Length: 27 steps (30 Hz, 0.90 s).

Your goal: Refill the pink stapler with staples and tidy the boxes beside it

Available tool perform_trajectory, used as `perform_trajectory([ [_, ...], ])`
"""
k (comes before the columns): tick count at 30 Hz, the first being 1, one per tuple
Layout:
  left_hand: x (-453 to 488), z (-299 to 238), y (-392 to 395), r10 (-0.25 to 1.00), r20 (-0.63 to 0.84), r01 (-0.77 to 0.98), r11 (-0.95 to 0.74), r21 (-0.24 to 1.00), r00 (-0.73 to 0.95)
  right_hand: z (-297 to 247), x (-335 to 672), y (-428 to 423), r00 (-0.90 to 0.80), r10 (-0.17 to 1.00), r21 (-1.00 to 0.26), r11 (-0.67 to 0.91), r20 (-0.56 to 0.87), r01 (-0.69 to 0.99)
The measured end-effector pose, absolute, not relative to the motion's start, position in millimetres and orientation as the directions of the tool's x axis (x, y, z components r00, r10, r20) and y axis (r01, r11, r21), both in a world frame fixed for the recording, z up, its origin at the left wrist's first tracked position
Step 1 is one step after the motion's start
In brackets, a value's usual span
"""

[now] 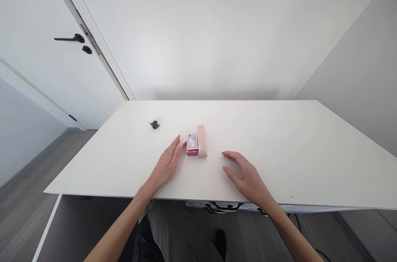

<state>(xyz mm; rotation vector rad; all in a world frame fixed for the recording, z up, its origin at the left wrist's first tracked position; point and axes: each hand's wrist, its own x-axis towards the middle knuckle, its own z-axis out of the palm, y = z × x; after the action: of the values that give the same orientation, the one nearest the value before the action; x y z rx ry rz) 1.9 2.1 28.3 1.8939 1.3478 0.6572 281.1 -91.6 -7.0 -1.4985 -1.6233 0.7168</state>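
Note:
On the white tabletop stands a pink stapler [202, 141], set lengthwise away from me. Small white boxes with magenta print [192, 143], which look like staple boxes in a short stack, lie against its left side. My left hand [167, 163] rests on the table just left of the boxes. Its fingers are stretched out, with one fingertip at or very near the boxes' left edge; I cannot tell whether it touches. To the right of the stapler, apart from it, my right hand [245, 173] hovers low with thumb and fingers spread, holding nothing.
Small black and silver pieces [154, 125], possibly binder clips, lie at the back left of the white table [279, 142]. A wall [211, 39] rises behind its far edge. A door [34, 18] with a black handle [70, 39] is at left. Drawer handles [226, 206] show under the front edge.

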Motion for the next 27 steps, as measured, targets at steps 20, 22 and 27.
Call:
perform_trajectory([
  [20,4.4,25.7,1.0,0.922,0.068,0.604,-0.303,0.737,0.380,-6.6,280.6,-92.7,0.019,0.986,-0.834,0.130,0.165,0.536],
  [22,6.2,28.3,1.7,0.921,0.092,0.620,-0.326,0.714,0.378,-6.8,280.7,-92.7,0.019,0.986,-0.835,0.131,0.167,0.534],
  [27,10.6,34.7,1.6,0.878,0.156,0.655,-0.447,0.610,0.454,-7.1,280.7,-91.5,0.017,0.986,-0.834,0.133,0.169,0.536],
])
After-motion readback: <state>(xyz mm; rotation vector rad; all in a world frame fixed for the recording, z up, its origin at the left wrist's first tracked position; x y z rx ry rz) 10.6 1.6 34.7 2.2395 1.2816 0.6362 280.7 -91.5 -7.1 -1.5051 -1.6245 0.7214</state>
